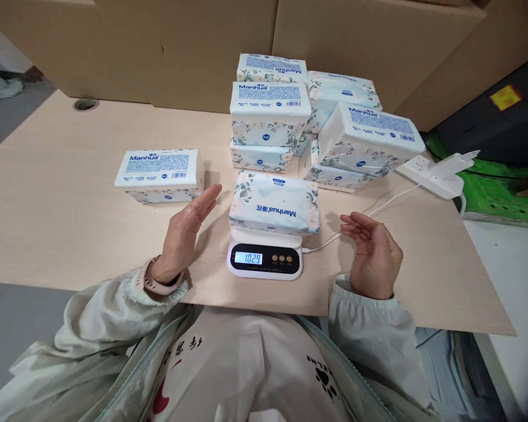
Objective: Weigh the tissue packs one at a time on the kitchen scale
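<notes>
A pack of tissues with a floral print lies on a white digital scale, whose lit display reads what looks like 102.9. My left hand is held open to the left of this pack, fingers stretched forward, touching nothing. To the right, my right hand hovers apart from the pack with its palm turned inward and fingers extended; it holds nothing. Another tissue pack rests on the table beyond my left hand.
Several more tissue packs are stacked behind the scale against large cardboard. A white cable runs from the scale toward a power strip at the right. The wooden table has a round hole at far left.
</notes>
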Motion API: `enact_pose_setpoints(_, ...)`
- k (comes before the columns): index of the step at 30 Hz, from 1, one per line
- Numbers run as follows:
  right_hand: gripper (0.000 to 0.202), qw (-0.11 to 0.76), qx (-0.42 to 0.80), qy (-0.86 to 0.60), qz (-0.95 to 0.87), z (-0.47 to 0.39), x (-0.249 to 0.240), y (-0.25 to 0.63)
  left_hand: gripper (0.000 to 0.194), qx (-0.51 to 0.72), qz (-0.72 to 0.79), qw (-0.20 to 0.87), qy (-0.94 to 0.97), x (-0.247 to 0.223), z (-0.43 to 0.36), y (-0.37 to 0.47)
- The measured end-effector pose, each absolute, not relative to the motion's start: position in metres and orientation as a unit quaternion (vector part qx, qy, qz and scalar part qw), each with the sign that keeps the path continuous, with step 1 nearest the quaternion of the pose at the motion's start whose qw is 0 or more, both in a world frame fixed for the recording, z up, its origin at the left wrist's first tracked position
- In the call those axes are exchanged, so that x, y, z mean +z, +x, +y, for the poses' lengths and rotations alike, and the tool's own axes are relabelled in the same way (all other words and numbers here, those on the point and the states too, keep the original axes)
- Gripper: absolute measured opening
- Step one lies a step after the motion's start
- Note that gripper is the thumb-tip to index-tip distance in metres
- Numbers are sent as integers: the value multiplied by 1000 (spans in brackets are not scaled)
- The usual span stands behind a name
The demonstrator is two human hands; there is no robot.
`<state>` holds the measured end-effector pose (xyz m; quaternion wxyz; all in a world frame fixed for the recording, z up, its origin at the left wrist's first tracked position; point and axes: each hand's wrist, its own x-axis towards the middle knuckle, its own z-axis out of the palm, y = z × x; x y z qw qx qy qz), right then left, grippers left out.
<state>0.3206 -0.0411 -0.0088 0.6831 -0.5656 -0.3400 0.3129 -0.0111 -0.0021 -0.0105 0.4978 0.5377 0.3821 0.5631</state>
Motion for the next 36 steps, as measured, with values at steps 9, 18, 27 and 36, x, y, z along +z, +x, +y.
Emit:
enact_pose_setpoints(9, 37, 687, 308, -559, -348, -41, -10, 321, 55, 558, 385, 501, 538, -9, -2, -11)
enact_pose_setpoints(18, 33, 690, 310, -549, -355, -41, -12, 322, 54, 561, 374, 508, 536, -8, -2, -8)
enact_pose_setpoints(27, 34, 694, 308, -550, -347, -39, -13, 323, 52, 560, 366, 516, 535, -6, -1, -6)
enact_pose_setpoints(36, 32, 710, 299, -548, -326, -34, -14, 326, 54, 554, 370, 507, 547, -2, -2, -1)
